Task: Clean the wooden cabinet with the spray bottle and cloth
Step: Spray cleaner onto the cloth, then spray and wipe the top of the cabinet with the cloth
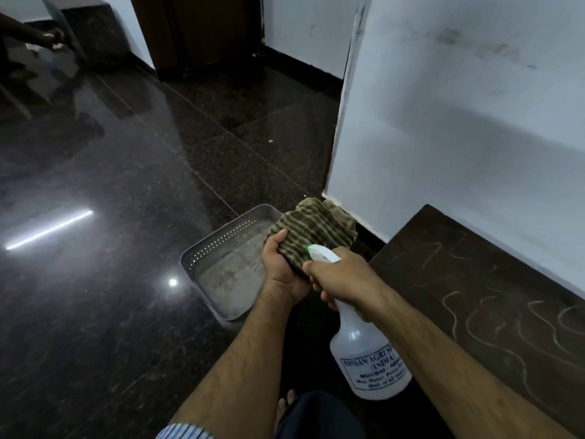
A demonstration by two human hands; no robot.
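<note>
Dark polished stone floor point(110, 153) fills most of the head view, with a white wall point(459, 122) rising to the right of both hands.

The left hand point(283, 270) grips a bunched striped cloth point(313, 229), fingers curled round its lower edge, so that the cloth stands up just beyond the knuckles. The right hand point(342, 277) is wrapped round the neck of a translucent spray bottle point(367, 353), with one finger seemingly at the trigger. The bottle's body hangs below and behind that hand, toward the person. Its white nozzle point(319, 253) sits just ahead of the right hand and points at the cloth, almost touching it.

To the right of the right hand lies the dark wooden top of the cabinet point(474, 296), set against the wall. Pale squiggly marks, chalk-like, run across it. Under and to the left of the left hand, a grey perforated tray point(202, 251) rests on the floor, its bottom dusty.

By my reading, the task is at its start. Both tools are in hand and the cloth is likely being wetted, though no spray mist shows. The marks lie unwiped on the cabinet and no wet patch is visible there. Left to do: bring the cloth across to the right and rub the whole top clean, spraying again if the marks resist.
</note>
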